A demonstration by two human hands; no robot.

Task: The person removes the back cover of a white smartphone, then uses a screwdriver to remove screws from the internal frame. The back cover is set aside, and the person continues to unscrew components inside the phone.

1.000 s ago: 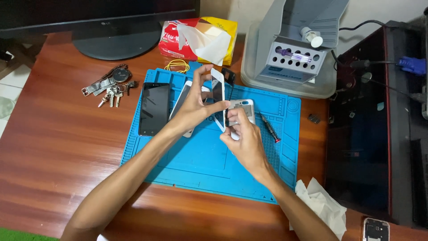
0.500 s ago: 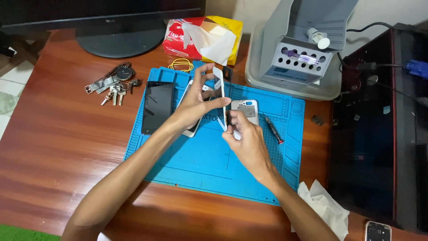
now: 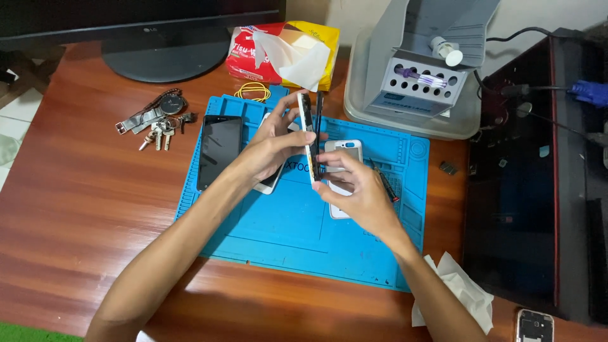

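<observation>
The left hand (image 3: 269,149) and right hand (image 3: 354,190) both gripped a phone (image 3: 309,136) held on edge above the blue mat (image 3: 285,234), its screen parting. Judged light, stiff, fragile; best held by the side edges.

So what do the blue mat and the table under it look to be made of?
The blue mat looks like soft matte silicone or rubber: moulded compartments along its edges and no glare. The table looks like glossy reddish-brown wood or wood veneer: grain streaks and soft light reflections, though laminate cannot be ruled out.
</observation>
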